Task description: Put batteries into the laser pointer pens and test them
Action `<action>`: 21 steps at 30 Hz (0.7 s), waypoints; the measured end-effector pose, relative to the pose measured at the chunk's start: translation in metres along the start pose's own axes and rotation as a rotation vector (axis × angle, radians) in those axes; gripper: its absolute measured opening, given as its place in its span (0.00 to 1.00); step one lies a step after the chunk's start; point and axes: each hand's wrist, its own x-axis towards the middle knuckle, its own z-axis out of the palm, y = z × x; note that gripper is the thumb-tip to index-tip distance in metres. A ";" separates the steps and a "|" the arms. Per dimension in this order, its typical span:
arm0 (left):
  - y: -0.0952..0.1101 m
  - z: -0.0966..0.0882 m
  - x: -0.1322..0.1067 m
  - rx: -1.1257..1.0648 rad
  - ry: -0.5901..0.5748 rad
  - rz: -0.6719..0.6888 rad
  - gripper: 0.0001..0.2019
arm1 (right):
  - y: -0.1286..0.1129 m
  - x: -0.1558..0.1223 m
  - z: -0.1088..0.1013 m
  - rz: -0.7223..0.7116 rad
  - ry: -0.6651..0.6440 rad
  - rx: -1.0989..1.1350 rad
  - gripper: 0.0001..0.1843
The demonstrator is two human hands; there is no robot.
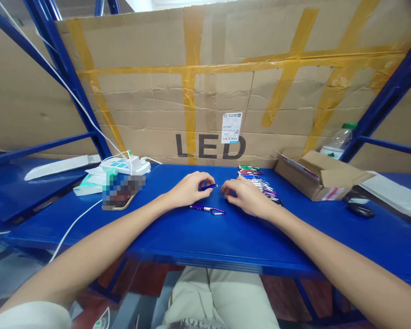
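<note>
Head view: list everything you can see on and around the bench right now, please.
blue keychain light: one, blue, held in left hand
purple keychain light: one, purple with clip, lying on bench, centre
keychain light row: many, mixed colours, just beyond right hand
cardboard box: one, brown, open, right on bench
bottle: one, clear with green cap, behind cardboard box
mouse: one, black, far right
power strip: one, white, back left
tissue pack: one, teal-white, left
cardboard wall: one, brown, yellow tape, "LED" lettering, behind bench
bench: one, blue
left hand: one, closed on blue keychain light
right hand: one, fingers curled, contents unclear
</note>
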 end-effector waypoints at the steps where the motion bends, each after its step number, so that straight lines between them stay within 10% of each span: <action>1: 0.000 0.000 0.000 -0.001 -0.001 0.001 0.08 | 0.000 0.000 0.000 -0.009 0.009 0.006 0.12; 9: 0.001 0.000 0.000 -0.019 -0.017 0.007 0.08 | -0.019 0.002 -0.015 -0.030 0.312 0.221 0.06; 21: 0.005 0.000 -0.002 -0.102 -0.012 0.031 0.09 | -0.022 0.002 -0.013 -0.021 0.279 0.293 0.02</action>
